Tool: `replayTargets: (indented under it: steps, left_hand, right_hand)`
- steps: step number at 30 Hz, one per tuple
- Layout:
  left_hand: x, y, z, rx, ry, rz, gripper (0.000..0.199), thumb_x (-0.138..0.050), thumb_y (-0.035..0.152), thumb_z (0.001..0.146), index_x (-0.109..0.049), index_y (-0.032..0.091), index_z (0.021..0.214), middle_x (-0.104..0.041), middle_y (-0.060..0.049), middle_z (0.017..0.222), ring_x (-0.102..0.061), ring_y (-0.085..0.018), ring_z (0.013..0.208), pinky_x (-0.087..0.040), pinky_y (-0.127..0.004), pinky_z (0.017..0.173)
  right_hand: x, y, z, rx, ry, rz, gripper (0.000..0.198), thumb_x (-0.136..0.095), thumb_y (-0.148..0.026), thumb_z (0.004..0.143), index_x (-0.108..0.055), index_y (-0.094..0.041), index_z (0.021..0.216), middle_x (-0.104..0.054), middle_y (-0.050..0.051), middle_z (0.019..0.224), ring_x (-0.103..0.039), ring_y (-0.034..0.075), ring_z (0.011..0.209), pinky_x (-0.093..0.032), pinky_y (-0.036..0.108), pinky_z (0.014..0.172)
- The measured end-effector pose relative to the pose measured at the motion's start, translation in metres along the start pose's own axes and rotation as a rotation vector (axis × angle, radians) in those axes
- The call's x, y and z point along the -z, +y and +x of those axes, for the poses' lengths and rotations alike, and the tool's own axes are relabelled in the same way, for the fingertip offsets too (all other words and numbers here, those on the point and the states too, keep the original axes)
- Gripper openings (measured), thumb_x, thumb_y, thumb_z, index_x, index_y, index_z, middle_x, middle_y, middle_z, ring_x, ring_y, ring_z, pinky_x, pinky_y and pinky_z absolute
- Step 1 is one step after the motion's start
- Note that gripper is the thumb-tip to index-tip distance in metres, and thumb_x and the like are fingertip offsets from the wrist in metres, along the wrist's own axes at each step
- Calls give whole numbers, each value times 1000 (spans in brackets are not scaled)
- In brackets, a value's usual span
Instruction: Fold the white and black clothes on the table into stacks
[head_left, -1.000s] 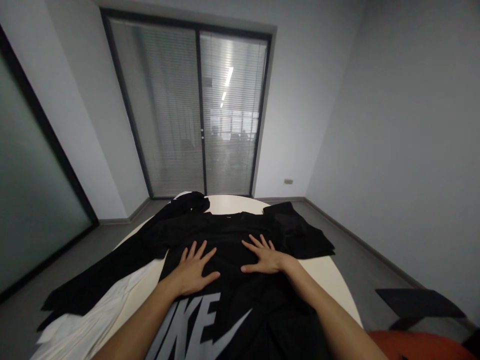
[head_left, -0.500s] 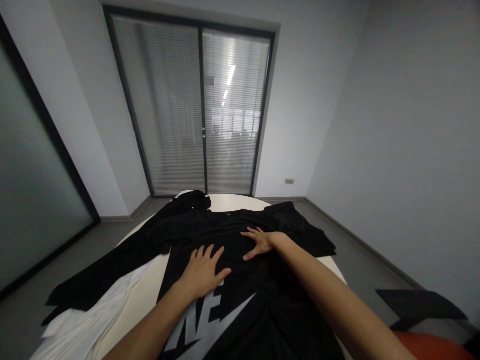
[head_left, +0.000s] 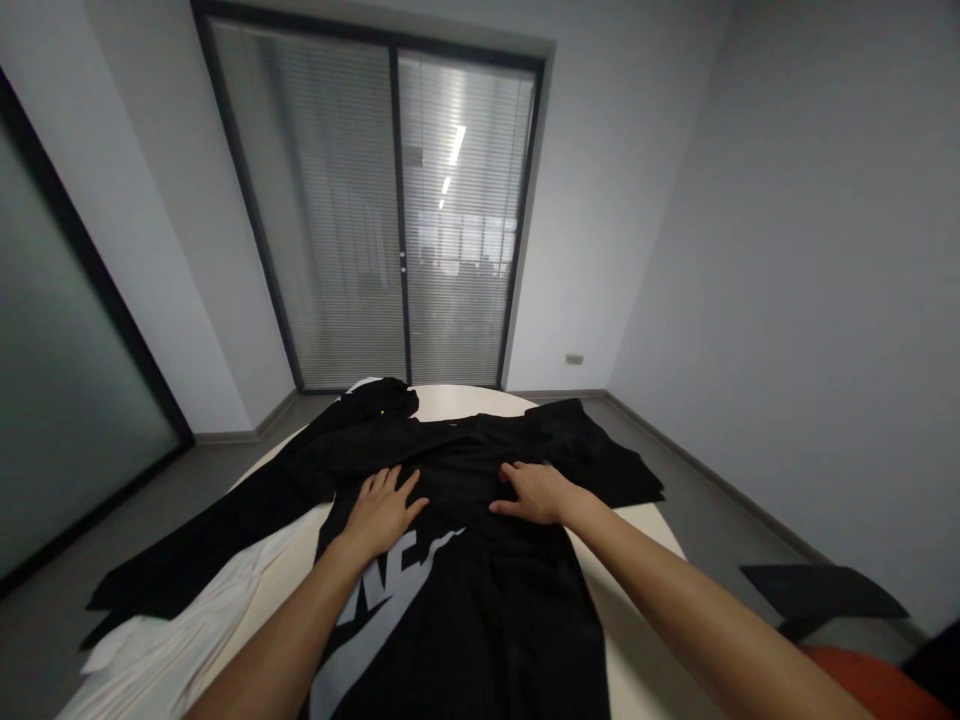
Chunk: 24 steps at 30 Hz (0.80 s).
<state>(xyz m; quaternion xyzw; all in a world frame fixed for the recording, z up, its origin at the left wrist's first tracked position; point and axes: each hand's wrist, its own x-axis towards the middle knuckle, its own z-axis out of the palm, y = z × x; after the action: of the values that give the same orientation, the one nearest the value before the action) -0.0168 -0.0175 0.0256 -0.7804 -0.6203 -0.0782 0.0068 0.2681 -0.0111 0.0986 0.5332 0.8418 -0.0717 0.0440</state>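
Note:
A black shirt [head_left: 510,610] with large light-grey letters and a swoosh lies spread over the table, its neckline at the far side. Slight ripples cross the cloth between my hands. My left hand [head_left: 386,510] rests on the shirt just above the print, fingers spread. On the right of the chest, my right hand [head_left: 534,492] presses on the fabric, its fingers bent and the thumb apart from them. Part of the lettering is hidden by my left forearm.
Other black clothing [head_left: 225,525] stretches along the table's left side, above a crumpled white garment [head_left: 195,625]. The pale table [head_left: 457,400] has a rounded far edge. A dark chair part [head_left: 825,590] and an orange-red seat [head_left: 870,685] stand at right.
My left hand has slid up and to the left over the shirt. My right hand's fingers have bent more. The shirt's lower right part has shifted left, baring tabletop, and the print has changed shape.

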Motion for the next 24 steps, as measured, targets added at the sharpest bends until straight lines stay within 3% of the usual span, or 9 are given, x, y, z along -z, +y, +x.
replayTargets:
  steps: [3, 5, 8, 10, 12, 14, 16, 20, 24]
  left_hand:
    - [11, 7, -3, -18, 98, 14, 46, -45, 30, 97, -51, 22, 142, -51, -13, 143, -46, -29, 130, -37, -42, 105]
    - [15, 16, -8, -63, 87, -32, 45, -44, 25, 96, -52, 22, 140, -56, -12, 134, -54, -27, 120, -41, -38, 101]
    - [15, 31, -18, -92, 10, -101, 54, -45, 46, 97, -47, 22, 145, -54, -14, 139, -53, -31, 124, -38, -45, 107]
    - [12, 35, -24, -111, -95, -120, 76, -47, 66, 90, -38, 24, 152, -41, -14, 154, -37, -39, 140, -27, -55, 114]
    - [10, 32, -26, -138, -211, -133, 91, -47, 78, 82, -30, 28, 155, -24, -12, 163, -17, -43, 148, -17, -61, 116]
    - [10, 26, -25, -146, -269, -149, 97, -46, 83, 78, -27, 29, 156, -15, -11, 165, -9, -43, 150, -13, -63, 116]
    - [10, 19, -23, -143, -270, -162, 99, -44, 85, 77, -27, 28, 156, -12, -11, 165, -7, -42, 150, -11, -64, 117]
    - [7, 10, -20, -149, -262, -181, 99, -43, 86, 77, -27, 29, 156, -11, -10, 165, -5, -40, 150, -9, -63, 118]
    - [8, 0, -17, -163, -298, -200, 99, -49, 83, 76, -25, 29, 156, -9, -8, 166, -4, -36, 151, -7, -61, 119]
  right_hand:
    - [-10, 15, -8, 22, -105, 171, 87, -62, -73, 78, -43, -15, 140, -54, 20, 137, -58, 35, 121, -45, 44, 101]
    - [-22, 24, -10, 72, -84, 245, 92, -65, -71, 76, -38, -13, 142, -47, 21, 143, -52, 32, 128, -42, 41, 107]
    - [-37, 35, -10, 183, 19, 263, 80, -64, -66, 80, -43, -13, 137, -41, 20, 148, -40, 30, 139, -35, 39, 114]
    - [-37, 39, -11, 211, 58, 243, 71, -63, -66, 82, -51, -15, 130, -33, 19, 154, -34, 31, 143, -33, 42, 115]
    - [-29, 38, -14, 218, 104, 193, 59, -68, -61, 80, -60, -17, 118, -36, 17, 153, -39, 34, 139, -36, 44, 112]
    - [-15, 29, -19, 253, 127, 189, 44, -71, -53, 80, -67, -19, 108, -56, 15, 135, -54, 31, 123, -43, 42, 104]
    - [-4, 15, -27, 326, 67, 302, 35, -68, -50, 84, -70, -20, 103, -68, 8, 108, -64, 23, 100, -50, 33, 89]
    - [1, -12, -37, 432, -176, 498, 37, -76, -44, 75, -73, -20, 104, -71, 1, 92, -65, 14, 78, -47, 22, 69]
    - [-5, -6, -37, 366, -394, 728, 26, -73, -33, 72, -74, -15, 89, -67, -3, 71, -59, 10, 63, -43, 20, 61]
